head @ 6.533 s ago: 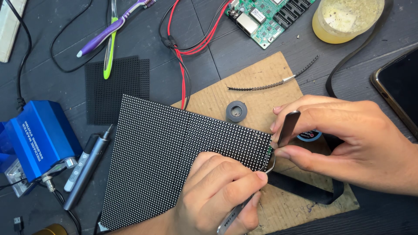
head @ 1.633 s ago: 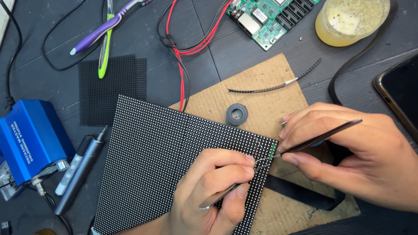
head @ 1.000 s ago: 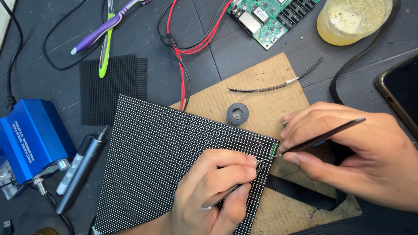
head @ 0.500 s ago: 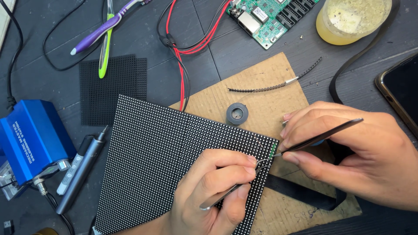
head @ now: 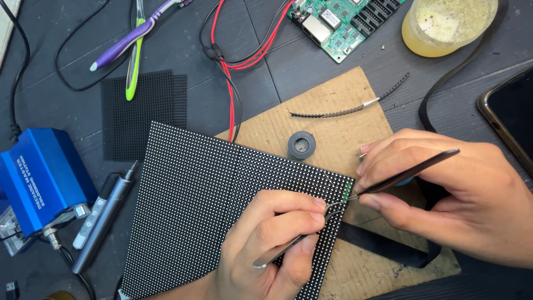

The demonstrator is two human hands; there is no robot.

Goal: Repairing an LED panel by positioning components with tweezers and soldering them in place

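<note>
Grip, left hand (head: 272,239): fingers pinched shut around slim silver metal tweezers (head: 294,239), tips angled up to the panel's right edge.
Grip, right hand (head: 449,194): thumb and fingers clamped on long black tweezers (head: 411,172), points meeting the silver tips at the same spot.
Work piece: black rectangular dot-matrix LED panel (head: 222,205), lying flat, half on the dark table, right side on a brown cardboard sheet (head: 333,111).
Contact point: short green-lit row (head: 347,191) at the panel's right edge; both tweezer tips touch there. Part between tips too small to make out.
Technique: judged best with both wrists rested, left tool bracing, right tool making the fine moves, light pressure so neighbouring dots stay unharmed.
Nearby: grey tape roll (head: 301,145) just above the panel; black component strip (head: 350,108) beyond it; blue box-shaped soldering station (head: 41,178) and grey pen-shaped iron (head: 102,214) on the left, well apart.
</note>
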